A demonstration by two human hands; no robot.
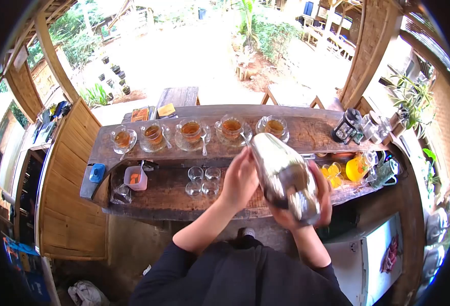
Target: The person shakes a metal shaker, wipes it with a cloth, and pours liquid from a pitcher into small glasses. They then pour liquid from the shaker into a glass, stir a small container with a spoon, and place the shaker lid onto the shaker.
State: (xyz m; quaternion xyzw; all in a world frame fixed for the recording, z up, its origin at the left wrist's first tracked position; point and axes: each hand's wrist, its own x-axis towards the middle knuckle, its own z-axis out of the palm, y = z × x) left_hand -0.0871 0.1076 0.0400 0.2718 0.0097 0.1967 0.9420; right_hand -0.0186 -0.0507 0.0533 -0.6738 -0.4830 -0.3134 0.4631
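Note:
A shiny metal cocktail shaker (285, 171) is tilted in front of me above the counter, slightly blurred. My right hand (323, 201) wraps around its lower right side, fingers closed on it. Against its left side is my left hand (239, 178), its fingertips partly hidden behind the metal. Beyond the shaker, a glass cup of tea (274, 127) stands on a saucer, and another tea cup (231, 126) is just left of it. Several small empty glasses (203, 181) are grouped on the lower shelf, left of my left hand.
More tea cups (190, 130) with spoons line the wooden counter (311, 125). A French press (348, 126) stands at the right end, above a pitcher of orange liquid (357, 167) and small yellow-filled glasses (331, 174). At left are a pink container (136, 178) and a blue box (97, 172).

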